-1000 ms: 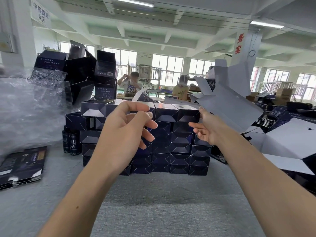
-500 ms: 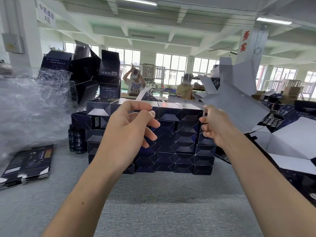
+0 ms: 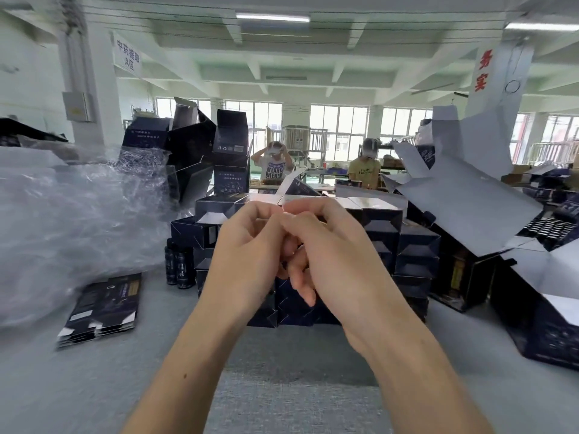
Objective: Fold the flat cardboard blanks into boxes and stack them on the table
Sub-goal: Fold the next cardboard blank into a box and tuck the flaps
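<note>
Left hand: my left hand [image 3: 247, 255] is raised in front of me with its back to the camera and its fingers curled in.
Right hand: my right hand [image 3: 338, 261] meets it from the right, fingers bent, the two hands touching at the fingertips.
Grip: I see nothing between them, but the inner sides of the fingers are hidden, so I cannot tell whether either hand pinches anything.
Folded boxes: the stack of dark boxes [image 3: 413, 245] stands on the table [image 3: 282, 371] right behind my hands, several rows high, open ends facing me.
Flat blanks: a small pile of flat blanks [image 3: 100, 305] lies on the table to my left, well apart from my hands.
Bottles: a few dark bottles [image 3: 177, 264] stand upright at the stack's left foot.
Plastic: crumpled clear wrap [image 3: 62, 220] fills the left side, above the blanks.
Right side: larger cartons [image 3: 470, 208] with pale flaps raised stand beside the stack.
Behind: loose boxes [image 3: 194, 151] are heaped behind the stack's left end.
Background: two people [image 3: 272, 167] work at a far bench.
</note>
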